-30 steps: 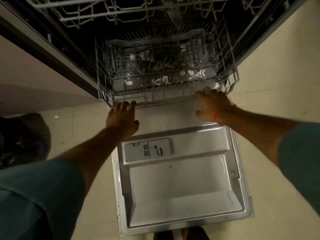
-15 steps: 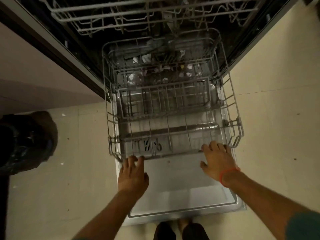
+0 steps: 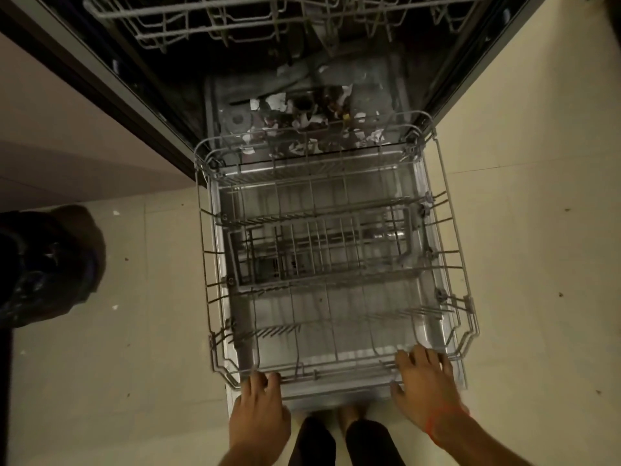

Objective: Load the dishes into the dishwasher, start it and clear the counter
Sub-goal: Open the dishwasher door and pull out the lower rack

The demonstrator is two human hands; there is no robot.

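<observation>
Over the open door (image 3: pixel 460 378), the lower rack (image 3: pixel 336 264) now sits rolled all the way out; a second ago its front rail was back at the mouth of the dishwasher (image 3: pixel 302 95), and I have drawn it toward me in one pull. My left hand (image 3: pixel 258 415) has its fingers hooked over the front rail at 7 o'clock of the rack, a narrow grip closed on the wire. My right hand (image 3: pixel 423 381) is on the same rail at 5 o'clock, fingers spread a little wider and curled onto it.

The rack is empty: bare tines and the empty cutlery basket (image 3: pixel 322 250) at its centre. The upper rack (image 3: pixel 268 18) stays tucked inside at 12 o'clock. On the tub floor behind the rack, at 12 o'clock, lie pale scraps and dark bits (image 3: pixel 319 109); I cannot tell what they are.

No dishes are in view, so they must be up on the table, out of frame. To my mind this means loading can begin: the rack is ready, and my next move is to let go and fetch the first dishes. The debris might want clearing before I start a wash.
</observation>
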